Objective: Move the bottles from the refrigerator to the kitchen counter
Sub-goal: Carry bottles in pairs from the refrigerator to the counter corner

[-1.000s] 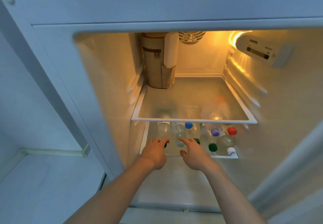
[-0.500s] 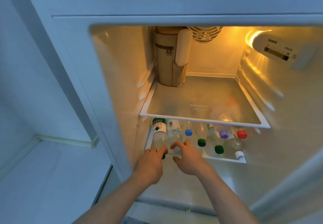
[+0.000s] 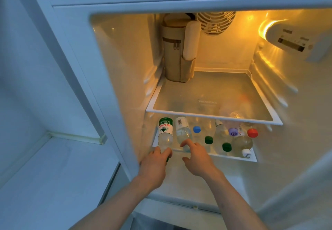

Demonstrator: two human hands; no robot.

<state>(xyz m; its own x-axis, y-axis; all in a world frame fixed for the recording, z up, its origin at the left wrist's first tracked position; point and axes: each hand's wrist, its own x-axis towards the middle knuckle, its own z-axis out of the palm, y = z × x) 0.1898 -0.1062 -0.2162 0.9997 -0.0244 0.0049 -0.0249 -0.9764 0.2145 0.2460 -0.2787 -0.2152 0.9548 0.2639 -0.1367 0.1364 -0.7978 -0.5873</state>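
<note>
Both your arms reach into the open refrigerator [image 3: 115, 71]. Your left hand [image 3: 154, 165] has its grip curled round the neck of the green-labelled water bottle [image 3: 165, 133], which lies on the lower shelf [image 3: 233, 156]. Your right hand [image 3: 195, 157] pinches the neck of the barcode-labelled bottle [image 3: 183, 131] beside it. "SIEMENS" reads on the glass upper shelf [image 3: 212, 116]. More bottles lie rightward, with blue, green, purple, red and white caps; a beige zippered pouch [image 3: 174, 50] stands on the upper shelf.
</note>
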